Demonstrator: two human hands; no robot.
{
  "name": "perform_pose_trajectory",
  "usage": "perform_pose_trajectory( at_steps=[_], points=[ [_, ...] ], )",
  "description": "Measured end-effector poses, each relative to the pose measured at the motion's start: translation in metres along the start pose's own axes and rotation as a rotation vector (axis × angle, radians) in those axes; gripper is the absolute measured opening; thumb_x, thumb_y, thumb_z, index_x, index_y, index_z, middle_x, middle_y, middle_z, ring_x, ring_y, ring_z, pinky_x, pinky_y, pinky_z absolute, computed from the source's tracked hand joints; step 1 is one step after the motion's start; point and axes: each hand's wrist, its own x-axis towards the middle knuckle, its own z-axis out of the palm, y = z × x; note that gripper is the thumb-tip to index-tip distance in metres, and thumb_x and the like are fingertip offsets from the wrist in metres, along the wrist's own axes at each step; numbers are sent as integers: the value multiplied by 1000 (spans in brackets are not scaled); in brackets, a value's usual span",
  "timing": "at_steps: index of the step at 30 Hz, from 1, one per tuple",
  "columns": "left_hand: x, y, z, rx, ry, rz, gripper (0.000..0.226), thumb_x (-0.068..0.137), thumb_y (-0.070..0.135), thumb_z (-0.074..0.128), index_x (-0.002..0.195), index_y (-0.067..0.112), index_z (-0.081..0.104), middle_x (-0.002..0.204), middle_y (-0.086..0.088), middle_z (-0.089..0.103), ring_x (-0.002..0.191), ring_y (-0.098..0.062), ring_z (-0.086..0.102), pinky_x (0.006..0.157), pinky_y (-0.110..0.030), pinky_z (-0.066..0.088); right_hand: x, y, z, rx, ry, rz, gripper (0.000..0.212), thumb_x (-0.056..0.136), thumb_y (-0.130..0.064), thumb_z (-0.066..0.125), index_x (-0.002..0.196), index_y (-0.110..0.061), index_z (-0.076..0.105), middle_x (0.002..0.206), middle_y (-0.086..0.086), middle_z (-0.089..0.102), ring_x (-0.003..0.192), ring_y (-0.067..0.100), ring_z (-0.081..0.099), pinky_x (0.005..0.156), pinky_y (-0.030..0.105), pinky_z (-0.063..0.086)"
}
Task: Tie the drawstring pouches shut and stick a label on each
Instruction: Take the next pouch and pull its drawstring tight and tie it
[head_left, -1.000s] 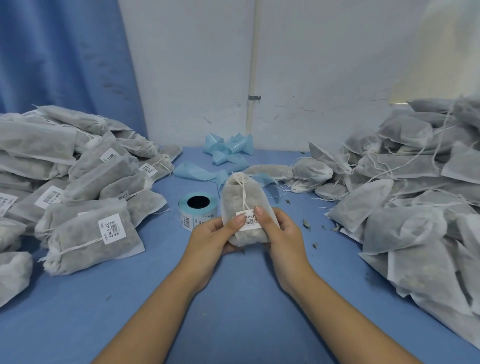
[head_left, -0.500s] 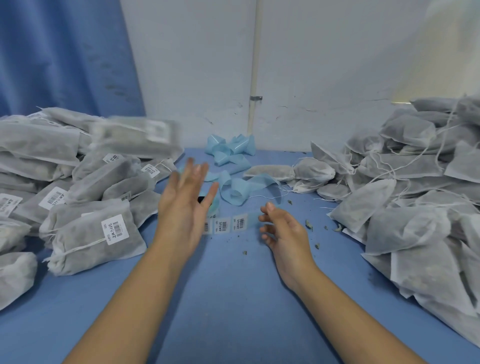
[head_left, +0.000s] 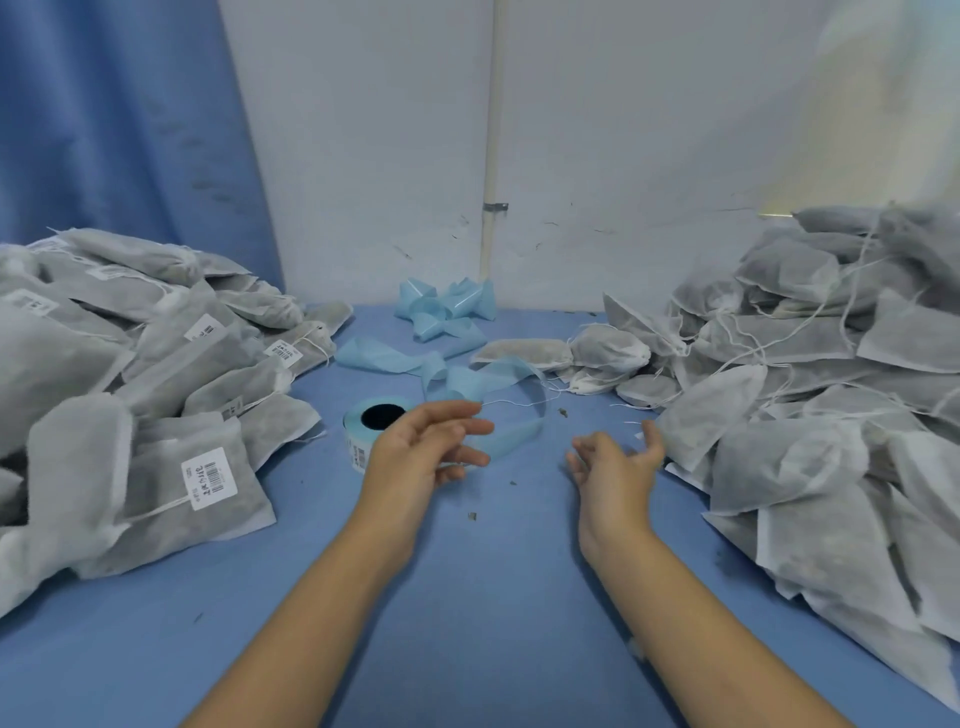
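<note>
A bare lane of blue surface (head_left: 467, 623) runs from the near edge up the middle. The heap of labelled pouches (head_left: 130, 415) blocks the left edge and the heap of unlabelled pouches (head_left: 831, 405) the right. The label roll (head_left: 375, 422) and loose backing strip (head_left: 467, 376) clutter the way to the far edge.

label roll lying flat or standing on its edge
Lying flat: the label roll rests on the table with its dark centre hole facing up.
</note>
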Motion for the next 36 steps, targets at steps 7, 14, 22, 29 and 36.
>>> perform_pose_trajectory(
  at_steps=[7,14,22,29,36],
  points=[
    [-2,-11,30,86,-72,-14,28,92,-4,46,85,14,67,77,5,74,55,-7,63,54,-13,43,8,-10,-6,47,134,-36,75,85,6,47,147,-32,26,142,11,30,43,2,58,65,25,51],
    [-5,-21,50,108,-89,-36,31,89,-7,46,80,13,68,73,4,73,52,-8,61,52,-13,43,9,-13,-12,132,53,10,75,90,5,44,151,-30,18,89,-3,51,86,15,59,76,23,52],
    [-5,-29,43,126,-97,-82,28,91,-6,45,88,10,68,80,1,73,56,-10,62,52,-16,45,-6,-6,-11,16,-29,-163,58,92,1,41,141,-30,42,131,-6,50,77,8,71,66,13,50],
    [-4,-28,43,-35,12,-108,18,97,30,50,104,17,58,99,-2,72,59,-17,65,46,-24,40,-31,-2,-7,-148,-289,-360,34,85,-15,43,98,-25,73,94,-6,72,62,12,64,57,13,42],
    [3,-23,27,-115,148,-78,22,95,33,53,94,12,63,65,-6,67,50,-18,54,41,-24,34,-42,5,-6,-280,-489,-508,36,78,-12,45,97,-27,71,84,-5,65,73,0,56,67,16,42]
  ],
)
